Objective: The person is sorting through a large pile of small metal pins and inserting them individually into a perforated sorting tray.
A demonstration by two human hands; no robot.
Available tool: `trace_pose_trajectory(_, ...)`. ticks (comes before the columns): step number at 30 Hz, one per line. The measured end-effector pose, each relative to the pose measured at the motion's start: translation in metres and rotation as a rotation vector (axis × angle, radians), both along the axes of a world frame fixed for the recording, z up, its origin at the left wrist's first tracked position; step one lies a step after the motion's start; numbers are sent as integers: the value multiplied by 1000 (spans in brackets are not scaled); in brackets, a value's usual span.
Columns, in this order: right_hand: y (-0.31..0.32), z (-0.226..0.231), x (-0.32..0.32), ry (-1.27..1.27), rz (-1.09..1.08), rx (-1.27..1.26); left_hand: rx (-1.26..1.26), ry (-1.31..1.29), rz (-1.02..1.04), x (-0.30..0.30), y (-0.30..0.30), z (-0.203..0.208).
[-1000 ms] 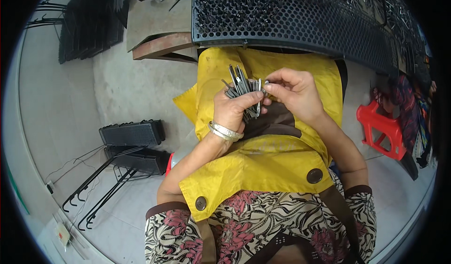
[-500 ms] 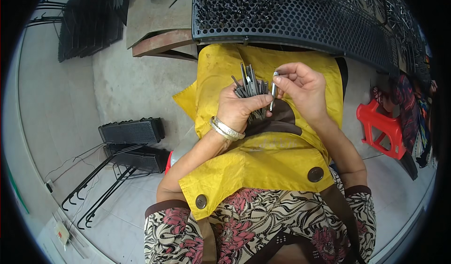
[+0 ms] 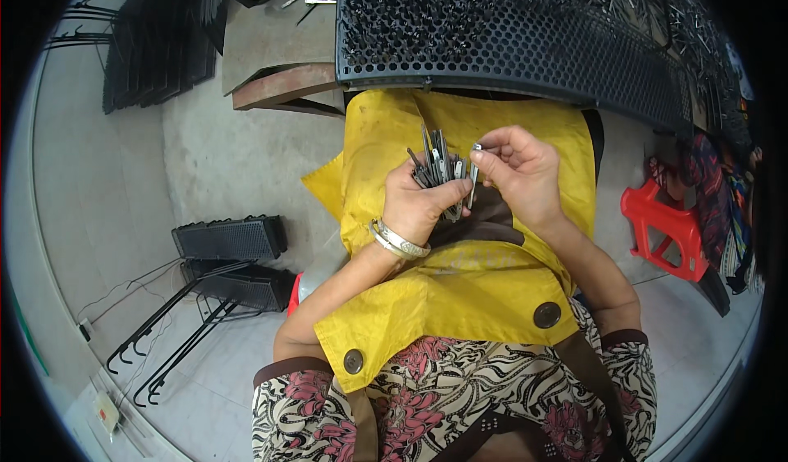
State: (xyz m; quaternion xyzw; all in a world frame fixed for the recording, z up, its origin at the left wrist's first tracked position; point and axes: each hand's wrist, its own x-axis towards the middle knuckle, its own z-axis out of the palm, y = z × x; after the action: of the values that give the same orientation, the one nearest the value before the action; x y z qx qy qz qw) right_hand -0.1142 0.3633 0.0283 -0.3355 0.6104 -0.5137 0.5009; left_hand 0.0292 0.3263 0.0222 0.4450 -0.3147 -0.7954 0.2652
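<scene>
A bundle of thin dark metal strips [image 3: 442,170] is gripped in my left hand [image 3: 414,207], with the thumb laid across it. The strips point in slightly different directions, and several have shiny ends. Beside that thumb, my right hand [image 3: 525,174] pinches a single shiny metal strip [image 3: 474,170] near its top, between thumb and finger. Its lower end is close to the left thumb; whether it touches the bundle I cannot tell. Both hands are over the yellow apron [image 3: 386,125] on my lap.
Ahead stands a black perforated rack [image 3: 533,47], its left part filled with upright dark pieces. Loose metal strips [image 3: 698,35] are heaped behind it at the right. A red plastic stool [image 3: 665,228] is at the right. Two black racks [image 3: 226,236] stand on the floor at the left.
Both hands sit slightly lower in the picture. My right hand has shifted a little left, and the pinched strip is closer to the bundle.
</scene>
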Motion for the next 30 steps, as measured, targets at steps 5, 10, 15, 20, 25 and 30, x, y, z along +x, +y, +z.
trace_pose_trajectory(5, -1, -2, 2, 11, -20, -19, -15, 44, -11, 0, -2, -1)
trace_pose_trajectory(10, -10, 3, -20, 5, -62, -86, 81, 28, 45, 0, -3, 1)
trace_pose_trajectory(15, -53, 20, -40, 304, -261, -392, 117, 53, 51, 2, -4, -5)
trace_pose_trajectory(20, -87, 12, -48, 656, -280, -528, 136, 63, 60, 0, -6, -3)
trace_pose_trajectory(25, -99, 15, -47, 947, -179, -698, 139, 75, 76, 1, -6, -3)
trace_pose_trajectory(30, -104, 16, -49, 1062, -58, -894, 136, 73, 78, 3, -7, -4)
